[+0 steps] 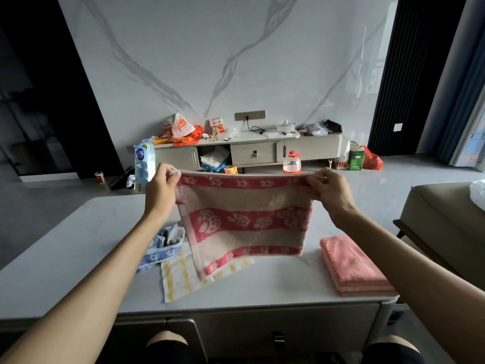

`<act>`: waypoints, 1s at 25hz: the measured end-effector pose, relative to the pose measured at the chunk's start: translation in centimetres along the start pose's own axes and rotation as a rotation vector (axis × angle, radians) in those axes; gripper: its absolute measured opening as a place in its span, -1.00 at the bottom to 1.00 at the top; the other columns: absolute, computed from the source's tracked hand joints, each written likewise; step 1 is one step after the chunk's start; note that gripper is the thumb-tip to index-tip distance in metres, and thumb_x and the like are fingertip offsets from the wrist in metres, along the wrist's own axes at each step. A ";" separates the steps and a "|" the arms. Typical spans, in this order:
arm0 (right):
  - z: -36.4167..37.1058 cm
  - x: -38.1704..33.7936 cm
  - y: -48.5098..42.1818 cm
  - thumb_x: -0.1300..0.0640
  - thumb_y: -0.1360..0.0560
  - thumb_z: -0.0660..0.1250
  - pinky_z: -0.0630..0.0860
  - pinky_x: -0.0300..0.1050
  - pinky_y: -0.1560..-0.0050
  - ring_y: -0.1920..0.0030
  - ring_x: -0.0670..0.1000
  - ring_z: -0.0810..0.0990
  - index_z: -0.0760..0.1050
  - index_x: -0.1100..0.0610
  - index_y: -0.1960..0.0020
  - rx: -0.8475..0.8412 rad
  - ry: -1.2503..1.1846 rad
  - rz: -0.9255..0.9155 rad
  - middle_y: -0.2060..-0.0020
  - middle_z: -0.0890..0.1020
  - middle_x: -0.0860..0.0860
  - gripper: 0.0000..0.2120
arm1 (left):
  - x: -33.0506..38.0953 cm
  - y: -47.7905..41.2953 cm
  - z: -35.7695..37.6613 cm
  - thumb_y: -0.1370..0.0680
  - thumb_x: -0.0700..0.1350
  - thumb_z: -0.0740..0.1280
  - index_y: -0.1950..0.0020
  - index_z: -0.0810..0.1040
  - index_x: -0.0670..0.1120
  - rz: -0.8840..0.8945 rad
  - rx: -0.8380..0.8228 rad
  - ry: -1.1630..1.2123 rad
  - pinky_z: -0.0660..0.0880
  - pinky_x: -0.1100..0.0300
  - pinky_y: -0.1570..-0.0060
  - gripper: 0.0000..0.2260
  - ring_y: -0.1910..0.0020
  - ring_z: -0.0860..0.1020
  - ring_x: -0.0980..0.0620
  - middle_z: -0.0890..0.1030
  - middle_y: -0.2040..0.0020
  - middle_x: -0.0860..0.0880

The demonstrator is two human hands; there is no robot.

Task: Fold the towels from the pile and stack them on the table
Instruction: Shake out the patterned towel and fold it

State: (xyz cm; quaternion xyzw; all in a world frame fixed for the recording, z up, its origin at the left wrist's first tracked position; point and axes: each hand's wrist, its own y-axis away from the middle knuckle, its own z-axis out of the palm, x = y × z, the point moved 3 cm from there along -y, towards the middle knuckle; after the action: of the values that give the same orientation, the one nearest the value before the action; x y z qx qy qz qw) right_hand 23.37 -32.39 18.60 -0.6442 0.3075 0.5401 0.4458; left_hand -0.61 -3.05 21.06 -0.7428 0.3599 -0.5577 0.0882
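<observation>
Beige terry towel with pink flowered bands point(244, 219) was held up above the white marble-look bench point(78, 245), top corners pinched by left hand point(161, 186) fingers and right hand point(328, 187) fingers. Risk: lower hem could drag the unfolded yellow-striped cloth point(178, 277) beneath. Long axis seemingly ran left-right, top edge level, faces toward wearer. Folded pink towel stack point(354, 266) lay right.

Dim, soft daylight enters from the right of the frame, leaving the upper left nearly black. The glossy marble wall point(236, 61) carries faint glare at upper right. Wide-angle distortion bends the edges; focus is slightly soft throughout.
</observation>
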 end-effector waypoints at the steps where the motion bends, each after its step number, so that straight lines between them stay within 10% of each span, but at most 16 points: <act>1: 0.1 0.2 -0.2 0.29 -0.54 0.34 0.64 0.18 0.00 0.03 0.24 0.69 0.51 0.18 0.15 -0.019 -0.046 0.005 0.06 0.66 0.27 -0.90 | -0.1 -0.1 0.1 -0.64 -0.14 0.22 0.09 0.39 -0.05 -0.021 -0.003 0.061 0.64 -0.03 0.30 -0.88 0.30 0.58 -0.05 0.48 0.25 -0.03; 7: 0.4 0.3 0.5 0.29 -0.58 0.28 0.63 0.18 -0.02 0.05 0.23 0.70 0.44 0.18 0.13 -0.021 -0.077 -0.014 0.01 0.65 0.31 -0.89 | -0.3 0.9 0.9 -0.65 -0.22 0.18 0.07 0.39 -0.06 -0.157 -0.093 0.311 0.65 0.21 0.25 -0.88 0.18 0.59 0.02 0.48 0.09 -0.07; 10: 0.2 -0.3 1.9 0.24 -0.56 0.32 0.58 0.01 0.29 0.42 0.03 0.66 0.47 0.21 0.12 0.004 0.015 -0.033 0.19 0.65 0.24 -0.91 | -0.3 1.7 -0.1 -0.64 -0.14 0.22 0.04 0.41 -0.09 -0.072 0.004 0.088 0.59 0.11 0.43 -0.93 0.37 0.54 0.03 0.49 0.14 -0.10; 13: -0.3 -1.4 3.5 0.21 -0.55 0.34 0.39 -0.13 0.51 0.64 -0.06 0.47 0.50 0.30 0.08 0.066 0.095 -0.098 0.36 0.60 0.17 -0.86 | -0.1 3.4 -0.9 -0.61 -0.09 0.26 0.00 0.45 -0.14 0.012 0.134 -0.075 0.45 0.04 0.21 -0.89 0.25 0.50 -0.09 0.54 0.15 -0.08; 25: 5.1 12.8 -7.0 0.26 -0.58 0.29 0.65 -0.11 0.37 0.48 -0.01 0.64 0.45 0.16 0.18 0.004 0.037 0.246 0.22 0.64 0.20 -0.84 | -14.8 -3.3 9.4 -0.60 -0.16 0.29 -0.02 0.59 -0.12 -0.348 -0.208 -0.190 0.58 -0.02 0.22 -0.90 0.52 0.49 0.07 0.53 0.27 -0.06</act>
State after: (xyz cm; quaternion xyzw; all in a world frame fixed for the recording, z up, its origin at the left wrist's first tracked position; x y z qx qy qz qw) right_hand 30.21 -23.76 7.81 -0.6106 0.3935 0.5781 0.3716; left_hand 7.49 6.21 8.06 -0.8481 0.2720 -0.4517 -0.0527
